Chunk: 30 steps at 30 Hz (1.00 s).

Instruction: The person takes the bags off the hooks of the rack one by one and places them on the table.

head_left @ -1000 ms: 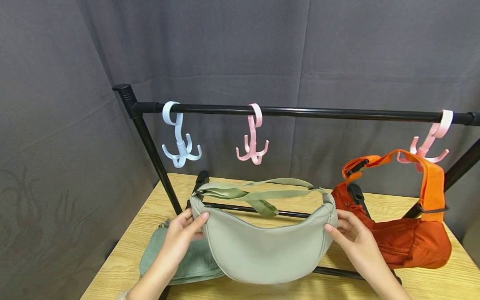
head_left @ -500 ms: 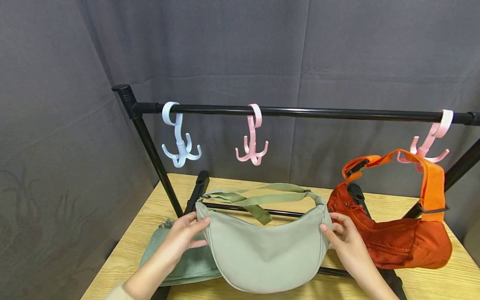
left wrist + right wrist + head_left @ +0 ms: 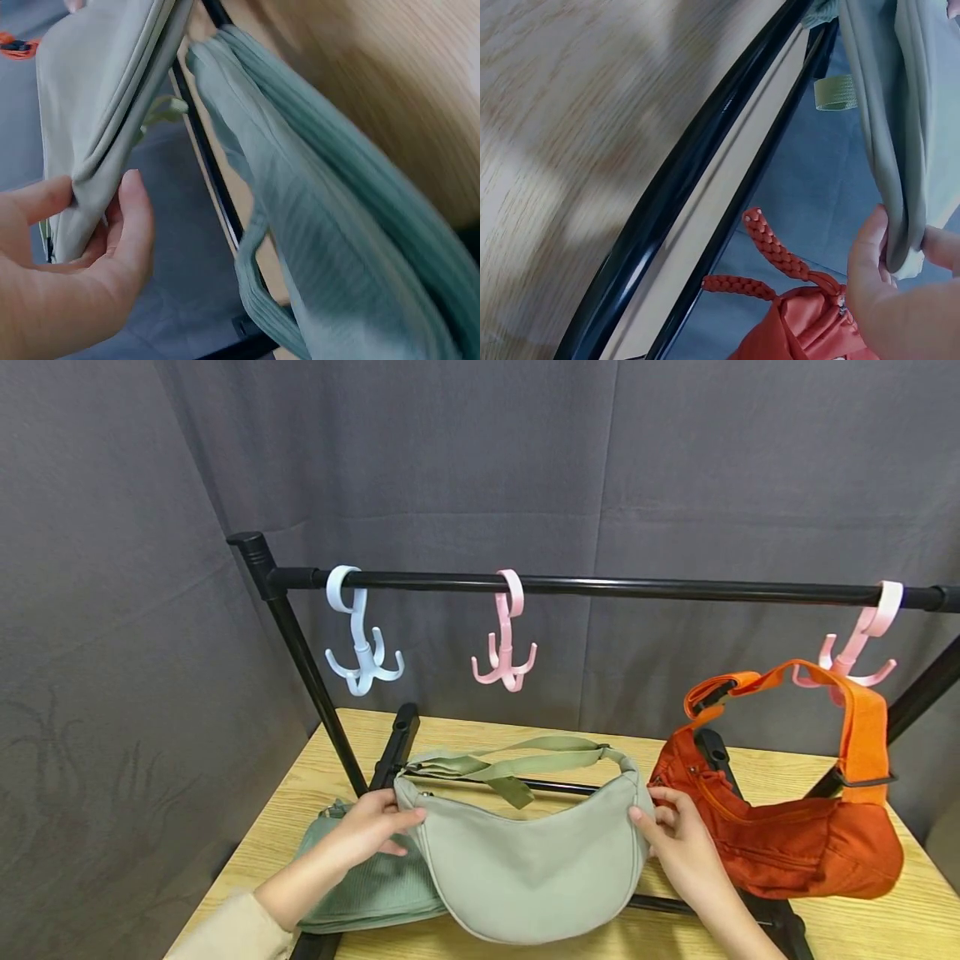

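A pale sage-green crescent shoulder bag (image 3: 536, 864) is held up by its two upper corners, its zip edge on top and its green strap (image 3: 551, 764) lying loose above. My left hand (image 3: 375, 831) pinches the left corner between thumb and fingers; the left wrist view shows the fabric creased in that grip. With thumb and fingertips my right hand (image 3: 678, 835) pinches the right corner, seen closely in the right wrist view. Behind my left forearm lies a teal corduroy bag (image 3: 390, 885), partly covered by the sage bag. An orange-red bag (image 3: 795, 843) is just right of my right hand.
A black rack's top bar (image 3: 637, 587) carries a light-blue hook (image 3: 363, 652), a pink hook (image 3: 506, 643) and another pink hook (image 3: 855, 643). The orange bag's strap loops over that last hook. Lower rack bars cross the wooden table (image 3: 585, 935); a grey curtain (image 3: 465, 460) stands behind.
Both hands have moved with the sage bag, lowering it slightly toward me; my right hand has drifted left and the two hands are closer together. The other bags stay put.
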Available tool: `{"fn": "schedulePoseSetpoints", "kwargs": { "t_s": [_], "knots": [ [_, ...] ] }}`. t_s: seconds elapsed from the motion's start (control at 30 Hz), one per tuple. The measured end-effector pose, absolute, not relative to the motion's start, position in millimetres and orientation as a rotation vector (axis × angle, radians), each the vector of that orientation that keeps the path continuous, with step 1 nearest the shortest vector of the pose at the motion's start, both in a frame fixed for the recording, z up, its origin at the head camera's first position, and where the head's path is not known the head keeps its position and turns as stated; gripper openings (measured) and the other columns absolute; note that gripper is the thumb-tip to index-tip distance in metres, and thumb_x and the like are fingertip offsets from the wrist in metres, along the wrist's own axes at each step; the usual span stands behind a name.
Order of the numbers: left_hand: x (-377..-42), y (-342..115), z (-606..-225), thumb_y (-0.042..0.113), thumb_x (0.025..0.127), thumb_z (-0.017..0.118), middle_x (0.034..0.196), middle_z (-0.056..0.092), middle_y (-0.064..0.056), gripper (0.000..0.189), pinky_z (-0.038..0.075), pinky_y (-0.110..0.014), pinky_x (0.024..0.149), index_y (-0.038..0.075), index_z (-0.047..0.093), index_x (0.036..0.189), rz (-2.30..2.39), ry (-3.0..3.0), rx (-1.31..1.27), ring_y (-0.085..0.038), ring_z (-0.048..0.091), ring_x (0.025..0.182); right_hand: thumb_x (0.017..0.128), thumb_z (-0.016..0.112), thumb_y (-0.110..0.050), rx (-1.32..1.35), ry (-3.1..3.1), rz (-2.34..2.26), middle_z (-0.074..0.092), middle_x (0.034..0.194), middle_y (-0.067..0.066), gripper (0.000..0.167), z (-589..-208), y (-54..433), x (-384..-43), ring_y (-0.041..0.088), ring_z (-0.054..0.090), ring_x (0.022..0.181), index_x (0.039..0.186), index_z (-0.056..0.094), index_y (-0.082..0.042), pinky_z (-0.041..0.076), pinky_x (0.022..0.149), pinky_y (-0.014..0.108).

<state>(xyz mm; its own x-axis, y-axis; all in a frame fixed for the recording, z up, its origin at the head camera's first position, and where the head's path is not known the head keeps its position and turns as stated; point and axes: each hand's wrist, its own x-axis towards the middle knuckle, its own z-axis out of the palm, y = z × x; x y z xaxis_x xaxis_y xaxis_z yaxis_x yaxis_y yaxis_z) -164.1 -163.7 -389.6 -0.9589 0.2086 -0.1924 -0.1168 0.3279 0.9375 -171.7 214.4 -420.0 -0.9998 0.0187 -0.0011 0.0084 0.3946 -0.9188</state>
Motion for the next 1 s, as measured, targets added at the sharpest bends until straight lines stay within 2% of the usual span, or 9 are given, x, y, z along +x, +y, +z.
{"fn": "schedulePoseSetpoints", "kwargs": {
  "t_s": [0.17, 0.27, 0.43, 0.57, 0.73, 0.83, 1.0],
  "knots": [
    [-174.1, -163.5, -395.8, 0.016, 0.096, 0.064, 0.081, 0.060, -0.010, 0.021, 0.057, -0.038, 0.064, 0.001, 0.054, 0.087, 1.497, 2.471, 0.115, -0.027, 0.065, 0.081, 0.101, 0.058, -0.017, -0.043, -2.638, 1.677, 0.066, 0.105, 0.020, 0.053, -423.8, 214.4, -176.6, 0.009, 0.061, 0.075, 0.140, 0.032, 0.010, 0.053, 0.063, 0.027],
    [-178.4, -161.0, -397.9, 0.017, 0.095, 0.066, 0.079, 0.059, -0.010, 0.024, 0.057, -0.038, 0.063, 0.005, 0.051, 0.081, 1.419, 2.534, 0.083, -0.029, 0.067, 0.081, 0.101, 0.059, -0.017, -0.066, -2.644, 1.689, 0.064, 0.110, 0.023, 0.055, -426.4, 214.7, -178.9, 0.009, 0.062, 0.078, 0.141, 0.032, 0.010, 0.053, 0.064, 0.026],
    [-182.3, -155.5, -397.3, 0.017, 0.095, 0.067, 0.077, 0.058, -0.009, 0.026, 0.055, -0.038, 0.060, 0.005, 0.050, 0.079, 1.320, 2.594, 0.006, -0.028, 0.066, 0.077, 0.100, 0.060, -0.017, -0.091, -2.687, 1.692, 0.059, 0.121, 0.030, 0.055, -429.1, 215.0, -181.6, 0.017, 0.063, 0.090, 0.140, 0.035, 0.011, 0.053, 0.068, 0.027],
    [-184.8, -151.6, -395.7, 0.021, 0.095, 0.068, 0.071, 0.056, -0.009, 0.028, 0.043, -0.031, 0.052, 0.007, 0.051, 0.078, 1.215, 2.657, -0.007, -0.026, 0.063, 0.068, 0.098, 0.064, -0.019, -0.086, -2.767, 1.620, 0.058, 0.125, 0.031, 0.058, -432.4, 215.3, -182.7, 0.029, 0.062, 0.101, 0.141, 0.038, 0.010, 0.052, 0.074, 0.031],
    [-188.0, -148.5, -395.0, 0.026, 0.093, 0.070, 0.062, 0.052, -0.003, 0.026, 0.030, -0.028, 0.048, 0.011, 0.055, 0.078, 1.061, 2.740, 0.035, -0.016, 0.045, 0.052, 0.092, 0.068, -0.012, -0.023, -2.852, 1.529, 0.055, 0.127, 0.032, 0.064, -438.0, 213.7, -185.4, 0.040, 0.060, 0.107, 0.142, 0.038, 0.013, 0.054, 0.083, 0.044],
    [-190.7, -147.7, -397.1, 0.028, 0.091, 0.072, 0.059, 0.045, 0.001, 0.026, 0.030, -0.028, 0.048, 0.012, 0.056, 0.078, 0.984, 2.777, 0.043, -0.013, 0.036, 0.050, 0.089, 0.070, -0.008, 0.015, -2.895, 1.489, 0.055, 0.126, 0.034, 0.068, -440.8, 211.2, -187.9, 0.042, 0.061, 0.106, 0.141, 0.036, 0.018, 0.054, 0.084, 0.047],
    [-196.2, -147.4, -402.6, 0.030, 0.092, 0.071, 0.055, 0.043, 0.003, 0.026, 0.035, -0.029, 0.051, 0.011, 0.058, 0.081, 0.871, 2.815, 0.073, -0.013, 0.041, 0.050, 0.087, 0.071, -0.001, 0.061, -2.974, 1.488, 0.051, 0.129, 0.038, 0.075, -444.5, 206.1, -189.6, 0.047, 0.057, 0.112, 0.144, 0.027, 0.021, 0.055, 0.083, 0.046]
  ]
}}
